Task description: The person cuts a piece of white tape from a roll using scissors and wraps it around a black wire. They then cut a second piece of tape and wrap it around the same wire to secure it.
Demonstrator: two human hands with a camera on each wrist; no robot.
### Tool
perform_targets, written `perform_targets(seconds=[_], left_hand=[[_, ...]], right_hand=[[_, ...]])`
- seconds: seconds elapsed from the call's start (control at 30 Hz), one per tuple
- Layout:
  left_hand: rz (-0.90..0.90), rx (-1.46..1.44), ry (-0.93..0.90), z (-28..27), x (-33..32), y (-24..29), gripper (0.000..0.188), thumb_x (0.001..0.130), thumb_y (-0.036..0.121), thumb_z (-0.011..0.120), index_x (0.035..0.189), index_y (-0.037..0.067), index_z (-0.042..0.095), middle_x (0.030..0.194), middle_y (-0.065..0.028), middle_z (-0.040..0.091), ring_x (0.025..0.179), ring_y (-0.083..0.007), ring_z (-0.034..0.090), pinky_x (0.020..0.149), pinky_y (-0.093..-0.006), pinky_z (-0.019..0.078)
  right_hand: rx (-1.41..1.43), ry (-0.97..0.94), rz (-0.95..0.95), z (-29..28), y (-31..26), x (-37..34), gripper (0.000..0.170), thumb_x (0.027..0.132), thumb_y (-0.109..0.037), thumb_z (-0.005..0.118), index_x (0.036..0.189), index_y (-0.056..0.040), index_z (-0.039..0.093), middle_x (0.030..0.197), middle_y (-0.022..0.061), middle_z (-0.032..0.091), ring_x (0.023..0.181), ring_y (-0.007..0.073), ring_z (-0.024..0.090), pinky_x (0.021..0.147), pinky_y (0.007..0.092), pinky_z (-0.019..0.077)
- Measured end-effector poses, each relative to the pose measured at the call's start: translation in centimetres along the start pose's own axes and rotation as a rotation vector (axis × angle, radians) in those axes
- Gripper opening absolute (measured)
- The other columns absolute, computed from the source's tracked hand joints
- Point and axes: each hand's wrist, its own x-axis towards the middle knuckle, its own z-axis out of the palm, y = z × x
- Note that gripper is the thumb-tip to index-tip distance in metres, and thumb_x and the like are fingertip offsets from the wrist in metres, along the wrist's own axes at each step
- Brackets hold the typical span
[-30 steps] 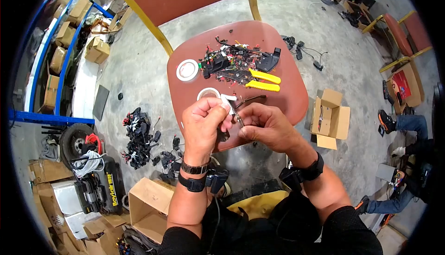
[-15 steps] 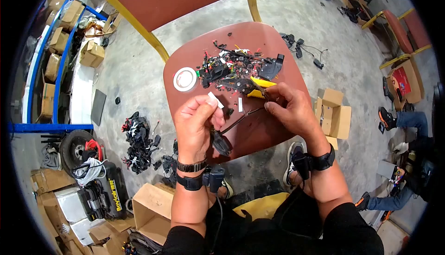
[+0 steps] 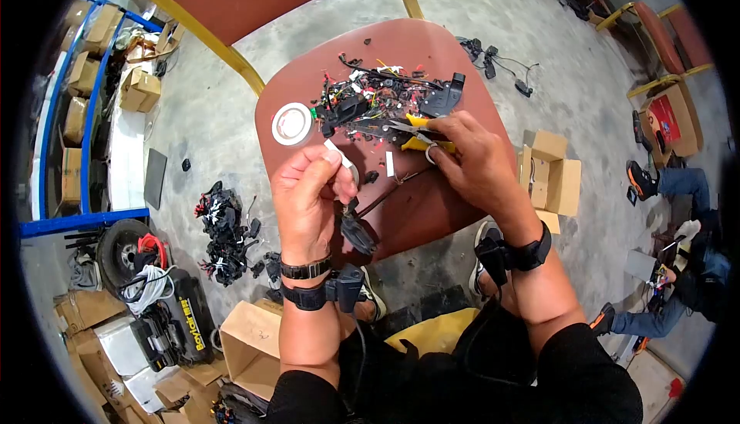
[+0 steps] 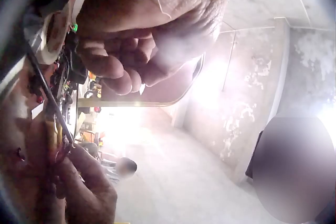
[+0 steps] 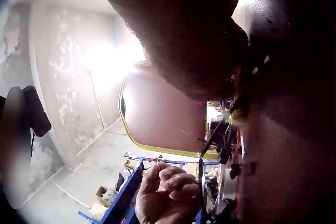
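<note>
My left hand [image 3: 303,193] pinches a white strip [image 3: 338,154] between thumb and fingertips. Below its fingers hangs a black plug-like part [image 3: 358,235], with a dark cable [image 3: 383,199] slanting across the seat toward the right hand. My right hand [image 3: 479,163] grips small metal scissors [image 3: 402,127], their blades spread and pointing left over yellow-handled pliers [image 3: 414,144]. A short white piece [image 3: 390,164] lies between the hands on the red chair seat [image 3: 455,208]. In the left wrist view the left hand's curled fingers [image 4: 118,74] show, but the strip is hidden.
Behind the hands a heap of black, red and white wire scraps [image 3: 378,92] covers the seat's middle. A white tape roll [image 3: 293,123] lies at its left. Black cable bundles [image 3: 225,235] sit on the floor, and an open carton [image 3: 551,173] stands to the right.
The hands have parted: the right went away and right to the pliers, and the scissors now show plainly in it. My left hand moved slightly left with the strip. The short white piece lies uncovered.
</note>
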Motion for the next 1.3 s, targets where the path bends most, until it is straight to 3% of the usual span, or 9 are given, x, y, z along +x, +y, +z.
perform_targets(seconds=[0.13, 0.5, 0.6, 0.7, 0.8, 0.9, 1.0, 1.17, 1.3], left_hand=[[0.002, -0.012, -0.009, -0.2, -0.2, 0.1, 0.01, 0.092, 0.01, 0.06, 0.088, 0.001, 0.063, 0.07, -0.0073, 0.064, 0.055, -0.0136, 0.058, 0.05, -0.0234, 0.0453], [0.029, 0.008, 0.006, -0.1, -0.5, -0.1, 0.011, 0.093, 0.011, 0.058, 0.088, 0.001, 0.06, 0.068, -0.008, 0.062, 0.052, -0.014, 0.056, 0.049, -0.0237, 0.046], [0.035, 0.028, -0.005, 0.0, -0.5, -0.1, 0.013, 0.094, 0.012, 0.057, 0.086, 0.002, 0.059, 0.067, -0.0081, 0.061, 0.051, -0.0144, 0.055, 0.049, -0.024, 0.0448], [0.031, 0.027, 0.004, -0.1, -0.5, 0.0, 0.013, 0.093, 0.011, 0.057, 0.085, 0.002, 0.058, 0.068, -0.0085, 0.06, 0.053, -0.0156, 0.055, 0.05, -0.0253, 0.0447], [0.027, 0.03, 0.043, 0.0, -0.4, 0.0, 0.012, 0.093, 0.011, 0.058, 0.085, 0.001, 0.057, 0.069, -0.0087, 0.059, 0.055, -0.0167, 0.056, 0.051, -0.0268, 0.0445], [0.015, 0.03, 0.036, -0.3, -0.3, -0.1, 0.012, 0.092, 0.011, 0.059, 0.085, 0.001, 0.056, 0.07, -0.0085, 0.058, 0.057, -0.0173, 0.056, 0.051, -0.0277, 0.0443], [0.024, 0.013, 0.013, -0.7, -0.2, -0.1, 0.012, 0.093, 0.012, 0.059, 0.086, 0.002, 0.058, 0.069, -0.0077, 0.059, 0.056, -0.0157, 0.056, 0.051, -0.0264, 0.0445], [0.016, -0.012, 0.016, 0.0, -0.9, 0.2, 0.011, 0.093, 0.011, 0.058, 0.087, 0.002, 0.058, 0.069, -0.0067, 0.061, 0.054, -0.0133, 0.056, 0.051, -0.0236, 0.0447], [0.027, 0.033, 0.034, 0.4, -2.3, 0.5, 0.011, 0.093, 0.013, 0.059, 0.09, 0.002, 0.058, 0.071, -0.0072, 0.061, 0.054, -0.015, 0.055, 0.051, -0.0244, 0.0449]], right_hand=[[0.023, 0.045, -0.074, 0.6, 0.7, -0.1, 0.025, 0.079, -0.007, 0.068, 0.103, -0.0069, 0.064, 0.094, 0.0132, 0.061, 0.08, 0.0363, 0.063, 0.069, 0.0444, 0.0517], [-0.115, 0.039, -0.062, 1.5, 1.6, -0.6, 0.015, 0.084, -0.009, 0.06, 0.097, -0.0068, 0.067, 0.092, 0.0116, 0.059, 0.075, 0.0313, 0.064, 0.066, 0.0409, 0.0527], [-0.085, 0.075, -0.06, 1.8, 1.7, -0.5, 0.005, 0.082, -0.01, 0.058, 0.084, -0.007, 0.062, 0.087, 0.0123, 0.055, 0.071, 0.0336, 0.064, 0.062, 0.0468, 0.0524], [-0.125, 0.019, -0.035, 1.6, 1.6, -0.4, 0.014, 0.086, -0.009, 0.057, 0.095, -0.0055, 0.067, 0.091, 0.011, 0.058, 0.074, 0.0305, 0.064, 0.065, 0.0404, 0.0528], [-0.085, 0.066, -0.061, 1.8, 1.7, -0.4, 0.005, 0.082, -0.01, 0.058, 0.081, -0.0057, 0.061, 0.086, 0.0118, 0.054, 0.072, 0.033, 0.064, 0.061, 0.0463, 0.0529], [-0.086, 0.104, -0.097, 1.4, 1.3, -0.2, 0.007, 0.083, -0.01, 0.058, 0.084, -0.006, 0.063, 0.09, 0.0123, 0.055, 0.07, 0.0331, 0.063, 0.062, 0.0439, 0.0528], [0.376, 0.192, -0.179, -0.2, -1.3, 0.3, 0.013, 0.092, -0.013, 0.057, 0.094, -0.0026, 0.066, 0.098, 0.0108, 0.059, 0.073, 0.0243, 0.063, 0.063, 0.0344, 0.0519], [1.673, -0.281, 0.028, -5.7, -10.0, -1.2, 0.037, 0.096, -0.031, 0.055, 0.081, 0.0013, 0.066, 0.077, 0.0108, 0.06, 0.061, 0.0252, 0.058, 0.063, 0.0384, 0.0526], [2.183, -0.345, -0.31, -5.4, -15.1, -4.1, 0.054, 0.095, -0.044, 0.055, 0.07, 0.0026, 0.065, 0.06, 0.0111, 0.057, 0.055, 0.0262, 0.055, 0.063, 0.0418, 0.0512]])
